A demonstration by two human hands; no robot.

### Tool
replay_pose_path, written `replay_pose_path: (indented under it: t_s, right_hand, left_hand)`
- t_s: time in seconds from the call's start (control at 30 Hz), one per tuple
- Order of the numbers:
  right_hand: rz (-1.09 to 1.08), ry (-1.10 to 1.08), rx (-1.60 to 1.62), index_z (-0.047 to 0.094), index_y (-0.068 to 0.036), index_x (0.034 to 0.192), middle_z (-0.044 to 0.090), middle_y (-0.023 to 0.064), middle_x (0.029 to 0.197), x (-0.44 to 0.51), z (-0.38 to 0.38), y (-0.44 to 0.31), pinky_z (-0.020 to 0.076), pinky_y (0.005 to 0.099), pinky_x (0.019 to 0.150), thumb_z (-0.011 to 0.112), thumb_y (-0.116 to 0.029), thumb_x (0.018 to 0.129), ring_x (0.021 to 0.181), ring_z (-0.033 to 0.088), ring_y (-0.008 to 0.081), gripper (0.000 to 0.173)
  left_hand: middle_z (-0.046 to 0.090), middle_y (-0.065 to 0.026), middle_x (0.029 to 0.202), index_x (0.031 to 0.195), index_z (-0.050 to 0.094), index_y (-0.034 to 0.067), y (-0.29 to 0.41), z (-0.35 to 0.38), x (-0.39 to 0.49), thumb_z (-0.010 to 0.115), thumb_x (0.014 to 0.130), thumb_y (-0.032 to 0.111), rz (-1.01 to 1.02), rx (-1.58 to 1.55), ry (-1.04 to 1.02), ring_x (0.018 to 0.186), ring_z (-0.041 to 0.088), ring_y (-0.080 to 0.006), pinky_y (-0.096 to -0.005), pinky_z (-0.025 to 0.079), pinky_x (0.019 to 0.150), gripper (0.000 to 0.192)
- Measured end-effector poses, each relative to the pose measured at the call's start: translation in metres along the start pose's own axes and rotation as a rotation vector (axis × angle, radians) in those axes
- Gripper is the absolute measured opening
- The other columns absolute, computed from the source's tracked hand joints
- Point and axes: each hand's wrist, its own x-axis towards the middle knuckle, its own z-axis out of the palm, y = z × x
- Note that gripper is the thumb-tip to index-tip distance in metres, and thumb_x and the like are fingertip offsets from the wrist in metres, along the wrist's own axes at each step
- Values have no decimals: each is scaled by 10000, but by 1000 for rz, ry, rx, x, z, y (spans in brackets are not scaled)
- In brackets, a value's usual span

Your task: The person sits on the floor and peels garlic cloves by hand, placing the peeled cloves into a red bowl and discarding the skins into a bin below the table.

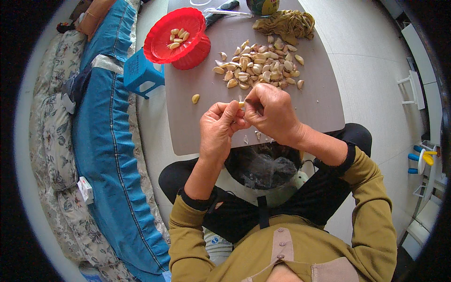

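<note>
A garlic clove (241, 104) is pinched between the fingertips of my left hand (222, 121), above the near part of the table. My right hand (269, 109) meets it from the right, its fingers closed at the clove's other end; whether they grip clove or skin is hidden. Just beyond both hands lies a pile of unpeeled garlic cloves (259, 65). One pale yellow clove (195, 98) rests alone to the left. Several peeled cloves (178, 38) sit in a red plastic footed dish (158, 44) at the far left of the table.
The grey table (186, 123) has bits of garlic skin (258, 135) at its near edge. Below that edge, between my knees, stands a bin with a clear plastic bag (269, 171). A crumpled brown cloth (287, 25), a jar (262, 5) and a dark-handled tool (225, 8) lie at the far end.
</note>
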Motion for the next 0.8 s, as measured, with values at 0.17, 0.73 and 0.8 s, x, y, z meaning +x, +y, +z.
replay_pose_path:
  t_s: [0.17,0.73,0.8]
  right_hand:
    - [158,-17,119,543,8,721,581,131,657,4,-4,-1,473,314,537,655,-42,701,579,583,197,125]
    - [346,-203,433,623,-26,766,556,-2,717,6,-20,3,396,198,503,689,-159,819,594,475,47,158]
    - [245,-138,314,645,-13,796,584,19,701,6,-20,1,433,227,515,715,-121,777,600,516,71,131]
  left_hand:
    - [643,-90,816,913,576,11,2,-6,1,596,897,183,-29,-38,-76,624,610,-122,-288,556,628,173]
    - [637,-92,888,1019,580,-9,12,-5,-1,608,883,109,147,209,-48,747,634,-121,-271,558,665,182]
    - [640,-95,885,998,582,-16,12,-3,-1,617,878,116,142,272,-38,726,637,-124,-264,560,651,182]
